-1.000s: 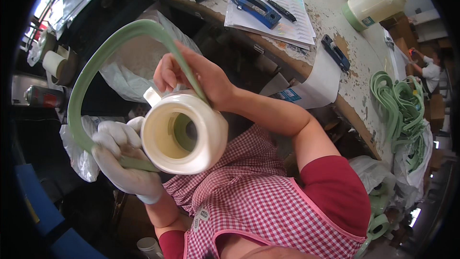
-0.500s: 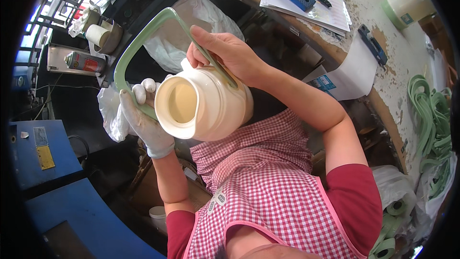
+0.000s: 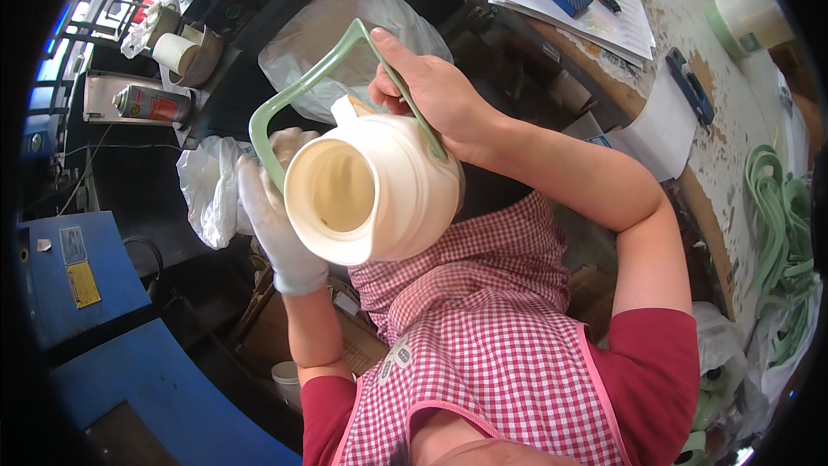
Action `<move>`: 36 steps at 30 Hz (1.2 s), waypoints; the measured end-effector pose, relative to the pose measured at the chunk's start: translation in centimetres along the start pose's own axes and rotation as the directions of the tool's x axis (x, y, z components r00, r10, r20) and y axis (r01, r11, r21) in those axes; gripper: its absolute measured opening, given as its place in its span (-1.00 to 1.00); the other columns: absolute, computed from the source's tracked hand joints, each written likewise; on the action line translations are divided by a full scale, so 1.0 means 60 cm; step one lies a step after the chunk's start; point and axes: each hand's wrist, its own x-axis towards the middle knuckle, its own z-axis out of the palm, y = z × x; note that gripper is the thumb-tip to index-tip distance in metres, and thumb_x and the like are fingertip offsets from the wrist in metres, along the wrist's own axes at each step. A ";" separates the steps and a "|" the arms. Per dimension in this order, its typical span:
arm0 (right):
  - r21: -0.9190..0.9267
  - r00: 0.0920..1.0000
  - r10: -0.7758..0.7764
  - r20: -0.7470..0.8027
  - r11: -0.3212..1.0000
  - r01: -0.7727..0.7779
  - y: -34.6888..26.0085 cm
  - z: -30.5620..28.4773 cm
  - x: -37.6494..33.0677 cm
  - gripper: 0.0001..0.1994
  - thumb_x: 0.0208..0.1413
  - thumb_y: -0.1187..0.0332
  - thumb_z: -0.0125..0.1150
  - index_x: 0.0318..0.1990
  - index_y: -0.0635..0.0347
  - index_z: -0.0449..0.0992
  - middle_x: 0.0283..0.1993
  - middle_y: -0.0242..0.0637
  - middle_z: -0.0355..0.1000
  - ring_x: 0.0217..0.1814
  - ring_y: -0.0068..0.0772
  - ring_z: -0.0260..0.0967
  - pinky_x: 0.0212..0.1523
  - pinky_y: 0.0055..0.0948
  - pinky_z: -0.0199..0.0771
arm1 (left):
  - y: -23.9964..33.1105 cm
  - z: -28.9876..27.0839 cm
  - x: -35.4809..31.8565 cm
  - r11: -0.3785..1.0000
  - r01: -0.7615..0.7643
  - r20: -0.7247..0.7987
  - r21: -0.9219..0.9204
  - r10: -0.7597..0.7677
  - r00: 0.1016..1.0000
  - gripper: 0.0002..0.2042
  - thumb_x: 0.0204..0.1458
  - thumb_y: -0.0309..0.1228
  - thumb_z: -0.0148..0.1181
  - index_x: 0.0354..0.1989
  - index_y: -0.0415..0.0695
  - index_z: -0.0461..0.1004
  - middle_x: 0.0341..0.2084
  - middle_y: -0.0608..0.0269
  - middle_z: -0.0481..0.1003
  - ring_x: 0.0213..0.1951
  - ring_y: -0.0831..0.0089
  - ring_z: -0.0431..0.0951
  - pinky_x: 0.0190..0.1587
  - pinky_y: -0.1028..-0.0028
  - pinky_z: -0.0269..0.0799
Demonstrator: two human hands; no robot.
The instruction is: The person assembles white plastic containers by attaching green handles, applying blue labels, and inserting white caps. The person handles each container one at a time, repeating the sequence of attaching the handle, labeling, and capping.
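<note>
Grips the green handle (image 3: 304, 81) in the bare right hand (image 3: 435, 95), with the cream jug (image 3: 418, 181) just below, lying lengthwise from a mouth (image 3: 335, 190) beside the gloved left hand (image 3: 278, 223), impossible to tell whether grasping, to beneath the right.

A cream jug body (image 3: 418, 185) is held tilted, mouth uncovered. Its side is met by a bent green handle (image 3: 302, 84).

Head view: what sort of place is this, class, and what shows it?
Probably a factory workshop: the worn workbench, the heap of green strips and the spray can all suggest it.
</note>
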 end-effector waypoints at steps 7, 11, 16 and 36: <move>-0.208 0.986 -0.139 0.098 0.966 0.156 0.005 0.017 -0.011 -0.33 0.40 -0.27 0.04 -0.61 0.10 0.34 -0.47 -0.38 0.33 -0.39 -0.53 0.14 -0.19 -0.49 0.29 | 0.124 -0.012 -0.042 0.563 -0.706 0.377 0.430 0.598 0.707 -0.64 -0.14 -0.28 0.55 -0.24 -0.10 0.50 0.31 -0.07 0.41 0.37 -0.16 0.34 0.39 -0.02 0.27; -0.098 1.000 -0.007 0.012 0.995 0.008 0.015 0.034 -0.019 -0.32 0.38 -0.27 0.07 -0.58 0.15 0.40 -0.50 -0.39 0.29 -0.39 -0.53 0.15 -0.21 -0.52 0.28 | 0.132 -0.033 -0.037 0.672 -0.547 0.443 0.499 0.344 0.828 -0.67 -0.27 -0.37 0.51 -0.60 -0.18 0.38 0.29 -0.11 0.44 0.37 -0.12 0.36 0.40 0.02 0.25; -0.079 0.982 0.028 0.186 0.997 -0.013 0.046 0.036 -0.013 -0.33 0.39 -0.27 0.06 -0.49 0.21 0.51 -0.44 -0.34 0.36 -0.33 -0.49 0.28 -0.14 -0.50 0.36 | 0.118 -0.035 -0.045 0.853 -0.470 0.328 0.226 0.387 0.862 -0.68 -0.32 -0.51 0.39 -0.70 -0.25 0.25 0.14 -0.35 0.49 0.17 -0.11 0.52 0.28 0.05 0.40; 0.006 0.921 0.331 0.204 0.941 -0.339 0.236 -0.114 -0.229 -0.58 0.40 0.39 0.18 0.35 0.29 0.42 0.26 -0.16 0.51 0.24 -0.33 0.49 0.21 -0.36 0.55 | 0.017 -0.302 0.060 0.539 -0.002 -0.016 -0.842 -0.022 1.000 -0.45 0.23 -0.04 0.13 0.16 -0.30 0.42 0.02 -0.03 0.53 0.14 0.14 0.56 0.28 0.18 0.50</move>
